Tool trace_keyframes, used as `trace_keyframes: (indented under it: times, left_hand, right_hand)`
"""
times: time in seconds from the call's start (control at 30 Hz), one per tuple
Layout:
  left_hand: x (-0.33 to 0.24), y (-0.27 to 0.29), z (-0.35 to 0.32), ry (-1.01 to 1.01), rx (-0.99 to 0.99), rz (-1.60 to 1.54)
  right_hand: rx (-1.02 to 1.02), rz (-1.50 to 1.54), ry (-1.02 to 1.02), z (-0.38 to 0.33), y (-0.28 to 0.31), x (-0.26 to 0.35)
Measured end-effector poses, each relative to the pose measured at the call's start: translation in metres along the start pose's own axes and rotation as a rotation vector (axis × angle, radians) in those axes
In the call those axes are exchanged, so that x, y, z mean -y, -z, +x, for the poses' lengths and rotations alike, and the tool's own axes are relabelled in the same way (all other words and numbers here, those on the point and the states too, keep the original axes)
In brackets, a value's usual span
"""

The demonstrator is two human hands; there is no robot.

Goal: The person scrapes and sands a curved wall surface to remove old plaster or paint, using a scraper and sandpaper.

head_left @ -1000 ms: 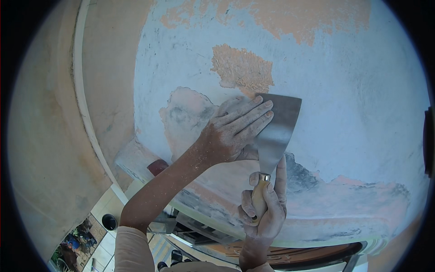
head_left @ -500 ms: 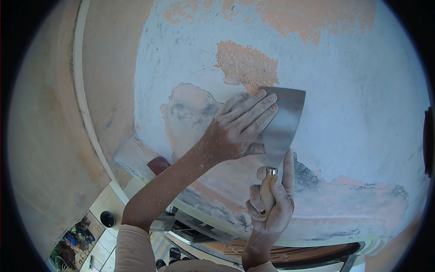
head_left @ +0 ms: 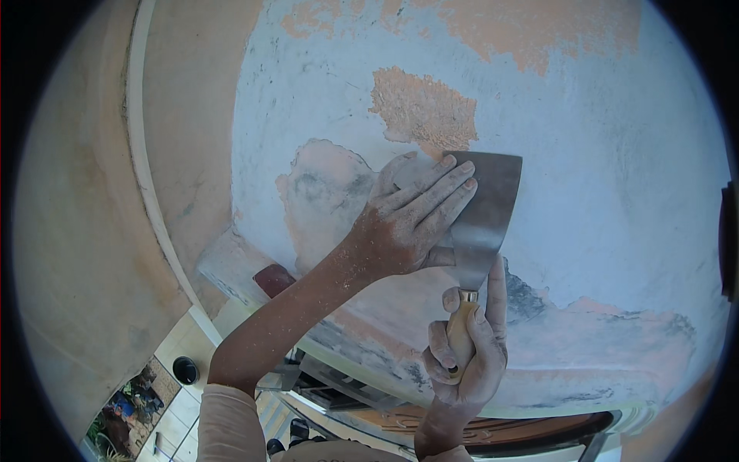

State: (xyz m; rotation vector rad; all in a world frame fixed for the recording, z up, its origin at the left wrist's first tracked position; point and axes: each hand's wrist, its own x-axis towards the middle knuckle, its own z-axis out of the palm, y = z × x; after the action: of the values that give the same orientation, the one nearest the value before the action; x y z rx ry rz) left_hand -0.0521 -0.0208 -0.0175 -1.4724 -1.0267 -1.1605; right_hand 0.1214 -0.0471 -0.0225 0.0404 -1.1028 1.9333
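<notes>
From the head view, the right hand point(head_left: 471, 358) is wrapped round the pale wooden handle point(head_left: 460, 335) of a wide scraper point(head_left: 488, 212), index finger stretched up toward the metal; the blade points away from that hand, top edge up near the left hand's fingertips; the left hand point(head_left: 416, 215) isn't gripping, it's laid out flat with its fingertips on the left part of the blade, thumb held apart and reaching toward the blade's lower left edge; both hands look pretty dusty; just above the left hand there's a rough peach patch point(head_left: 426, 108) on the pale wall point(head_left: 593, 177); a dark red thing point(head_left: 273, 280) sits by the left forearm, partly hidden, can't tell what; way down left of both hands, a black cup point(head_left: 185, 370) on the tiled floor point(head_left: 175, 428).
</notes>
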Motion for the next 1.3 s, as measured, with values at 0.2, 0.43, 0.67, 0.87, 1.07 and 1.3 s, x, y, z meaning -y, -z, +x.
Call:
trace_keyframes:
  times: [0.2, 0.43, 0.67, 0.87, 1.07, 1.3]
  left_hand:
    - [-0.012, -0.001, -0.005, 0.037, 0.049, -0.010]
    - [-0.007, 0.003, 0.003, 0.038, 0.011, 0.008]
    - [-0.005, 0.000, 0.005, 0.054, 0.021, 0.006]
    - [-0.001, -0.008, 0.010, 0.039, -0.011, 0.012]
    - [-0.015, -0.003, 0.005, 0.071, 0.016, 0.006]
    - [-0.008, 0.002, 0.010, 0.035, 0.034, 0.063]
  right_hand:
    - [-0.022, -0.011, -0.002, -0.008, 0.004, 0.004]
    - [-0.068, -0.071, 0.023, -0.009, -0.006, 0.008]
    - [-0.057, -0.075, 0.007, 0.001, -0.003, 0.007]
    - [-0.082, -0.073, 0.020, 0.003, -0.002, 0.013]
    - [-0.023, -0.011, -0.014, -0.005, 0.000, 0.019]
    - [-0.018, -0.008, -0.033, -0.004, -0.010, 0.023]
